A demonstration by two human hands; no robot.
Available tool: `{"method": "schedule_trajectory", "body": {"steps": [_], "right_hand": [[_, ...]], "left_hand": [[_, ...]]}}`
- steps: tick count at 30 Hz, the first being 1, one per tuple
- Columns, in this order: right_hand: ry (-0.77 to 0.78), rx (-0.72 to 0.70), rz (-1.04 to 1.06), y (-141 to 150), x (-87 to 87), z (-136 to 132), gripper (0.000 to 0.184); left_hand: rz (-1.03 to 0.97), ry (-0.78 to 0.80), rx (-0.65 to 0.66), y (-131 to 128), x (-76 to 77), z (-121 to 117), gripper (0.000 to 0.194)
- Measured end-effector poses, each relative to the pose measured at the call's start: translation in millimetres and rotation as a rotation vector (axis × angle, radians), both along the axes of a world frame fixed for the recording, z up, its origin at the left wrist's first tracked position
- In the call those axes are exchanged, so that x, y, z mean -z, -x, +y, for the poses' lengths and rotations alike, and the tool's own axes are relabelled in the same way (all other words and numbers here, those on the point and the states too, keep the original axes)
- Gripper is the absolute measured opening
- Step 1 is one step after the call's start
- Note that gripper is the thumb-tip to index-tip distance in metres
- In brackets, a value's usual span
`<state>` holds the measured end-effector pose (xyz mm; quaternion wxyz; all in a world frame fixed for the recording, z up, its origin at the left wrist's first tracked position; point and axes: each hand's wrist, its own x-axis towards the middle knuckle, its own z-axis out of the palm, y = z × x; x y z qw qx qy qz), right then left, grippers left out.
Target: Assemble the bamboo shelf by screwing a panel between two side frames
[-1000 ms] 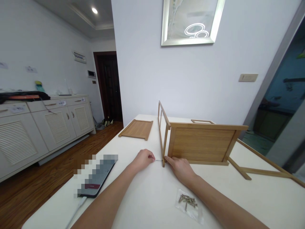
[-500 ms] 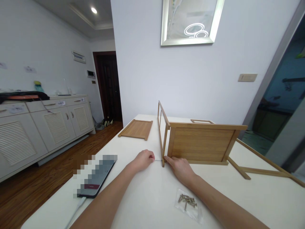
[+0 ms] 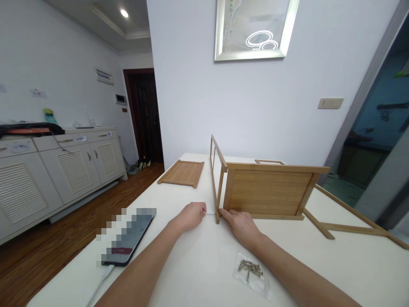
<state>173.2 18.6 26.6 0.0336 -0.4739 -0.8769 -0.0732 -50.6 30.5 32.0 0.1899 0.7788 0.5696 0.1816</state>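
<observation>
My left hand (image 3: 192,215) is closed around the end of a thin metal rod (image 3: 210,214), most of which the fingers hide. The rod points right and meets the lower end of a narrow wooden frame (image 3: 218,187) standing on edge. On the other side of that joint, my right hand (image 3: 241,224) grips the lower corner of an upright wooden panel (image 3: 270,192), its fingertips against the frame. The panel stands at roughly a right angle to the frame. Just below my right forearm lies a clear plastic bag of several screws (image 3: 250,268).
A flat wooden panel (image 3: 182,172) lies at the far left of the white table (image 3: 188,273). More wooden frame pieces (image 3: 354,229) lie at the right, behind the upright panel. A phone (image 3: 134,241) with a white cable (image 3: 101,281) sits near the left table edge.
Both hands stay at the joint between frame and panel, with hardly any visible movement. The whole view has shifted very slightly.
</observation>
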Motion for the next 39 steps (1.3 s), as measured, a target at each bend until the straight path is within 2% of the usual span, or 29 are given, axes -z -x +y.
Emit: {"method": "schedule_trajectory", "body": {"steps": [6,12,17,20,31,39], "right_hand": [[-0.005,-0.01,-0.001,0,-0.4,0,0.045],[0.011,-0.015,-0.003,0,-1.9,0,0.044],[0.013,-0.021,0.002,-1,-1.6,1,0.046],[0.012,-0.02,0.004,-1,-0.9,1,0.045],[0.017,-0.004,0.009,-1,-0.6,1,0.044],[0.013,0.0,0.004,-1,-0.9,1,0.044]], "left_hand": [[-0.109,0.03,-0.073,-1,3.9,7,0.023],[-0.225,0.069,-0.163,-3,8.5,9,0.015],[-0.304,0.099,-0.19,-3,12.7,11,0.031],[-0.323,0.096,-0.18,-2,14.0,12,0.03],[-0.145,-0.096,-0.148,-4,5.6,5,0.013],[0.055,-0.171,-0.072,-6,3.5,1,0.017]]}}
